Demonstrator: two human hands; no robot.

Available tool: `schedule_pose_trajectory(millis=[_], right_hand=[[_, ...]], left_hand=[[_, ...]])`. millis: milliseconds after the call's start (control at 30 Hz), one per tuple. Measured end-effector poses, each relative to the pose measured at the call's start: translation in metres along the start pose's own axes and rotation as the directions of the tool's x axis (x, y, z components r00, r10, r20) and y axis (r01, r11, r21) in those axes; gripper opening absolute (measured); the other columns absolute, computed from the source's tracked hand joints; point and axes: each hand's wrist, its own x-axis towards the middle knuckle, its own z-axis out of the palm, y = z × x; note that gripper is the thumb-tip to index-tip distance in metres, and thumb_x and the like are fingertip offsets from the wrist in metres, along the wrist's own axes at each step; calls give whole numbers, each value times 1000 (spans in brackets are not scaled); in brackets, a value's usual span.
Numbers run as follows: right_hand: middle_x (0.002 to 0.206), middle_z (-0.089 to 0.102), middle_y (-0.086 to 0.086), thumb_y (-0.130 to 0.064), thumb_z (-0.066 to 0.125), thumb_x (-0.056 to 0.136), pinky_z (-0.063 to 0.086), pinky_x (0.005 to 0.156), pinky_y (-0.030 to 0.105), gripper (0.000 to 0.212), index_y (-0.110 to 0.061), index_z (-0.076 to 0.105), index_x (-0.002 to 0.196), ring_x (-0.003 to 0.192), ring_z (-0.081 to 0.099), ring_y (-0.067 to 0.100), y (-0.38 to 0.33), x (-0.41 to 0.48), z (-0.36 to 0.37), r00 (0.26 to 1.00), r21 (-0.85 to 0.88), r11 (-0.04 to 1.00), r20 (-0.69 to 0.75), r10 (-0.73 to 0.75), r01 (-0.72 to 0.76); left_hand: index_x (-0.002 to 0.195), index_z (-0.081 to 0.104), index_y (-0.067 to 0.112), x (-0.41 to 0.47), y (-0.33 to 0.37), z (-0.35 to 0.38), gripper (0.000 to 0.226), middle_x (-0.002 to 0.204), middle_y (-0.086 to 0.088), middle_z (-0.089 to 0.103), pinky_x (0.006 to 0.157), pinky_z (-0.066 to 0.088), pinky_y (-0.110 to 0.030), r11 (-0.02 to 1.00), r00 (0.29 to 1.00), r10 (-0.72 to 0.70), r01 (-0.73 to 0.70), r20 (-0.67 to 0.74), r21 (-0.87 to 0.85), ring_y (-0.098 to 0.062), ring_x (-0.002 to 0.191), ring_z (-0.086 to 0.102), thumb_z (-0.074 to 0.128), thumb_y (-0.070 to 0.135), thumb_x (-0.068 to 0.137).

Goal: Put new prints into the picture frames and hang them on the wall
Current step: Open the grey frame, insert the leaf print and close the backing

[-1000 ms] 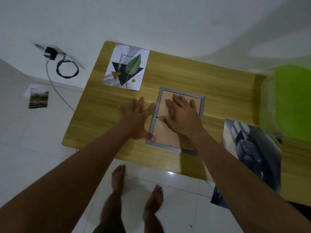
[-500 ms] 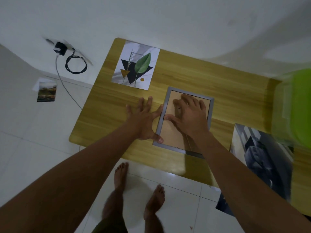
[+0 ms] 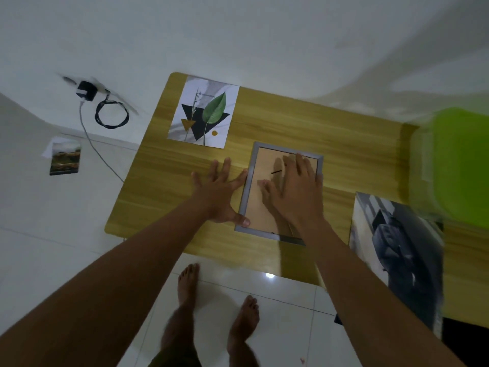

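A grey picture frame (image 3: 248,178) lies face down on the wooden table (image 3: 330,144), its brown backing board up. My left hand (image 3: 221,193) lies flat on the table beside the frame's left edge, fingers spread, thumb on the lower left corner. My right hand (image 3: 293,192) rests flat on the backing board with straight fingers reaching toward the top edge. A leaf print (image 3: 203,112) lies at the table's far left. A dark grey print (image 3: 399,250) lies at the right, hanging over the near edge.
A green plastic object (image 3: 457,165) sits on the table's right end. On the white floor at the left lie a small landscape photo (image 3: 64,160) and a black charger with a coiled cable (image 3: 111,113). My bare feet (image 3: 215,303) stand at the table's near edge.
My right hand has slid up and to the right across the backing board, uncovering a small dark clip. My left hand stays beside the frame.
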Motion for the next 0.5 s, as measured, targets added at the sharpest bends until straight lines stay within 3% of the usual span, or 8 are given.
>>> schedule_pose_trajectory(millis=[100,233,333,500], right_hand=[[153,34,14,-62,52,90,29,113,56,72,-9,40,138,144,29,32,6,-30,-1,989,-47,990,51,139,-136],[151,37,17,-50,50,97,28,115,51,57,-6,47,133,143,30,31,9,-48,10,979,2,983,96,182,-183],[137,48,20,-41,48,99,29,114,49,54,3,46,130,134,39,34,3,-44,9,979,-18,982,71,189,-188],[130,48,20,-37,52,97,47,98,47,46,0,43,122,121,47,35,0,-45,1,973,216,949,76,219,-230]], left_hand=[[146,-24,46,1,-4,-9,130,154,-2,-39,105,-4,-75,999,999,10,-8,52,-41,-35,141,-33,72,73,62],[144,-23,50,3,-4,-10,127,151,-3,-42,105,-5,-75,1000,996,3,-2,92,-15,-35,139,-35,77,62,66],[142,-24,53,3,-2,-8,129,153,-3,-40,105,-3,-75,1000,997,6,-4,76,-22,-36,140,-34,79,58,66],[141,-26,54,3,-2,-10,130,154,-4,-37,105,-1,-76,1000,996,11,-10,85,-15,-38,141,-32,80,58,65]])
